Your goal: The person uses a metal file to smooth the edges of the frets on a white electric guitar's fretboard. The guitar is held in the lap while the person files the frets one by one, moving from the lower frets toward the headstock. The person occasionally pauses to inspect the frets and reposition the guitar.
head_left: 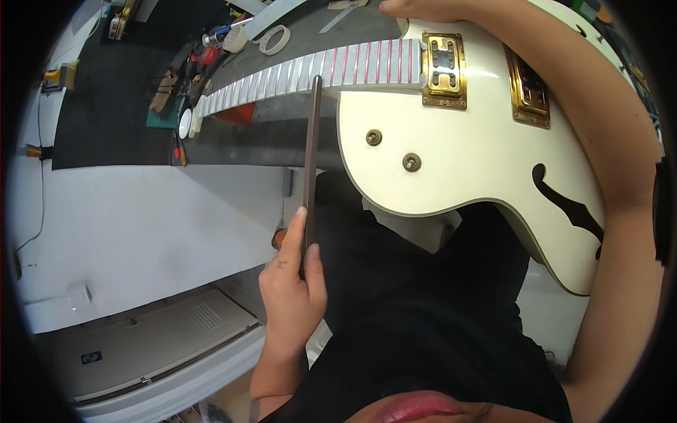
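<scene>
My left hand is closed around the lower end of a long, narrow dark-brown bar, with its index finger laid along it. The bar's far tip overlaps the fretboard, which looks masked in grey between the frets; several frets nearest the body are red. A cream electric guitar with gold pickups lies across my lap, its neck pointing left over the bench. Over the body reaches my right arm, and my right hand is at the upper body edge near the neck joint. The picture's top edge cuts off most of its fingers.
A dark-topped bench extends behind and left of the neck. On it are a roll of masking tape, a green mat, a white round lid-like piece and several hand tools. Below stands a white panel.
</scene>
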The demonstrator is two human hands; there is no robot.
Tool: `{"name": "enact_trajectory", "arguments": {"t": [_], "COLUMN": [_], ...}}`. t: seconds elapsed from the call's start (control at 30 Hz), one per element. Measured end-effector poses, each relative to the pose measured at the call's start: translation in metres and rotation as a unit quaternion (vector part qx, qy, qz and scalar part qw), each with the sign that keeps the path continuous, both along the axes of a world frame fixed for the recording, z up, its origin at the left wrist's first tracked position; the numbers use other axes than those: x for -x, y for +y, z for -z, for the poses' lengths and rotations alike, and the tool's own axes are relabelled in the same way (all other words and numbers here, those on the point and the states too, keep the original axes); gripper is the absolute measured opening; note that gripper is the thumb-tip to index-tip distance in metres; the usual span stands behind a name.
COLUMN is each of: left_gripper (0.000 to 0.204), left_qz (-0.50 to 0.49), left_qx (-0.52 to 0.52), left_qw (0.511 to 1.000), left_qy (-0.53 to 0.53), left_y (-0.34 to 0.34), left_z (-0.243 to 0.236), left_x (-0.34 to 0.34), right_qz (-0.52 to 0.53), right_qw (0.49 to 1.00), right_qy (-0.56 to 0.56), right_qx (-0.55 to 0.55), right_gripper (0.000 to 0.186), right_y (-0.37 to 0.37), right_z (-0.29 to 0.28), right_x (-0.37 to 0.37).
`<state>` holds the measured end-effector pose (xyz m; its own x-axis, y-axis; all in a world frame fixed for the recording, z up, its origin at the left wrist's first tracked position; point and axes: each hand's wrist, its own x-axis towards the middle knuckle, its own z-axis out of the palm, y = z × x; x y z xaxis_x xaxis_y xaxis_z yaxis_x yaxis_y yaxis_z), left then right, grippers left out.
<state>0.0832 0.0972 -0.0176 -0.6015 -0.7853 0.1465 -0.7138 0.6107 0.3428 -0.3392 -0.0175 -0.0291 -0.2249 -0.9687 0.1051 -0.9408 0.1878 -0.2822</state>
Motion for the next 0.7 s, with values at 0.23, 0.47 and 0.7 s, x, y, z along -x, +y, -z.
{"name": "enact_trajectory", "arguments": {"t": [0.23, 0.47, 0.7], "left_gripper": [0.038, 0.053, 0.043], "left_qz": [0.027, 0.039, -0.003], "left_qx": [0.072, 0.063, -0.021], "left_qw": [0.997, 0.996, 1.000], "left_qy": [-0.015, 0.041, 0.000], "left_y": [-0.090, -0.006, -0.085], "left_z": [-0.033, 0.001, -0.034], "left_x": [0.104, 0.032, 0.105], "right_qz": [-0.037, -0.013, 0.000], "right_qw": [0.999, 1.000, 1.000], "right_qy": [0.009, 0.005, -0.007], "right_qx": [0.006, 0.004, 0.015], "right_gripper": [0.060, 0.059, 0.059], "right_y": [-0.006, 0.006, 0.002], "right_z": [-0.002, -0.002, 0.000], "right_x": [0.002, 0.007, 0.007]}}
